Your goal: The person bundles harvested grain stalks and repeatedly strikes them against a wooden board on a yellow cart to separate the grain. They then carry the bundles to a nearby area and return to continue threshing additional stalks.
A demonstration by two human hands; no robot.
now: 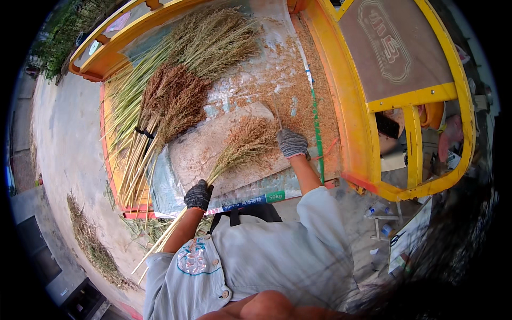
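Note:
My left hand [198,196], in a dark knit glove, is closed around the stems of a small bunch of sorghum stalks [230,156]. Their bare ends stick out behind it, toward the lower left. The seed heads spread over a pale, worn board [194,154] strewn with seeds. My right hand [293,144], in a grey knit glove, is closed just right of those heads. A thin rod [278,114] rises from its fingers; its exact kind is hard to make out.
On the left of the orange truck bed [333,128] lie green sorghum stalks [205,45] and a reddish-brown bundle [173,98] bound with a black tie. Loose seeds cover the plastic sheet [256,69]. A yellow frame [413,144] stands right; dry stalks [93,245] lie on the ground left.

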